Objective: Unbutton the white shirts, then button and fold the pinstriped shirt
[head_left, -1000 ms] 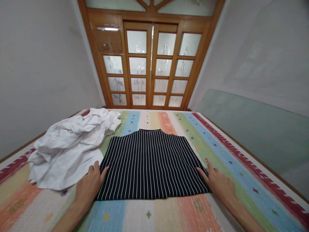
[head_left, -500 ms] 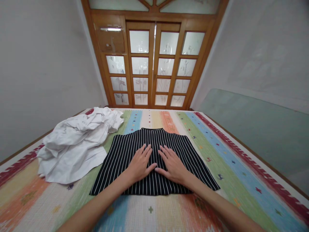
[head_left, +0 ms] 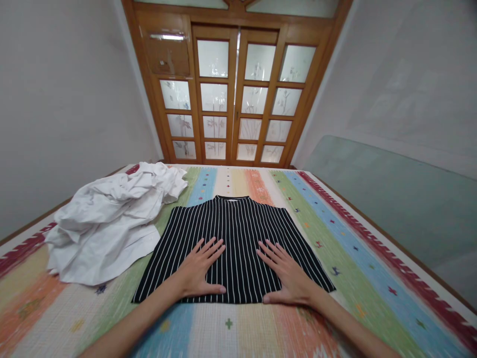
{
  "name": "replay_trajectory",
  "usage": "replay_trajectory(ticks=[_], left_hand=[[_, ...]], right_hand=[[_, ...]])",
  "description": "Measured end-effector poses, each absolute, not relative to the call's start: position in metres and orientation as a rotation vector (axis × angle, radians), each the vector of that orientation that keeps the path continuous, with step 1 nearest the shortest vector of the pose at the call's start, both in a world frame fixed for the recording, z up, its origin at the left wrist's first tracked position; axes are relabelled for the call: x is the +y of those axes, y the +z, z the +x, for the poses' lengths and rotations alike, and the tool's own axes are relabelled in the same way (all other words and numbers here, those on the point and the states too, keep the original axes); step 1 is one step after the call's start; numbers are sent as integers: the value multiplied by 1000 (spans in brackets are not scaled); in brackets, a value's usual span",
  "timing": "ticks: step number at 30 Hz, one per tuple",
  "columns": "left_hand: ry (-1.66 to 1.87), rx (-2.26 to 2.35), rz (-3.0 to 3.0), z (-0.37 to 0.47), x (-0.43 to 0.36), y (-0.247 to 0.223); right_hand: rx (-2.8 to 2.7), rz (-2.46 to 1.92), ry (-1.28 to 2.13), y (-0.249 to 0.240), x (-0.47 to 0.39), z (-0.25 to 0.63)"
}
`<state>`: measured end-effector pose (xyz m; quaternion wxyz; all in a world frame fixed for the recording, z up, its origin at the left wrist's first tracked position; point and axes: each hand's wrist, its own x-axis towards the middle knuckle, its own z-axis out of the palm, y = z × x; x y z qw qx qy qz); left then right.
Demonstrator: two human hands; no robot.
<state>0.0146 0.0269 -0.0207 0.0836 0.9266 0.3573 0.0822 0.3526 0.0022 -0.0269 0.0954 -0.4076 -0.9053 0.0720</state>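
Note:
A black shirt with white stripes (head_left: pixel 238 228) lies spread out flat, its neckline pointing away from me. My left hand (head_left: pixel 199 268) rests palm down on the lower left part of the shirt, fingers spread. On the lower right part lies my right hand (head_left: pixel 285 271), also flat with its fingers apart and its thumb near the bottom hem. Neither hand grips the cloth. To the left of the shirt is a crumpled white garment (head_left: pixel 108 223), apart from both hands.
A colourful striped cover (head_left: pixel 229 338) lies under both garments. Beyond its far edge stand wooden doors with glass panes (head_left: pixel 234 99). A pale green panel (head_left: pixel 395 199) leans against the right wall, and a bare wall (head_left: pixel 63 89) rises on the left.
Both hands have slid apart and nearer to me, from the shirt's middle towards its lower sides. The shirt stays flat, and the view has shifted slightly.

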Motion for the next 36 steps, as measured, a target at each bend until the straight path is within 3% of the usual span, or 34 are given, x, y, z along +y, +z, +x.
replay_trajectory(ticks=[9,21,36], left_hand=[[232,1254,2709,-42,10,-20],[282,1321,2695,-56,-10,-19],[322,1438,2635,-52,51,-16]], right_hand=[[-2601,-1450,77,-37,-16,410],[-2475,-1537,-68,-50,-16,411],[-2494,-1602,-76,-46,36,402]])
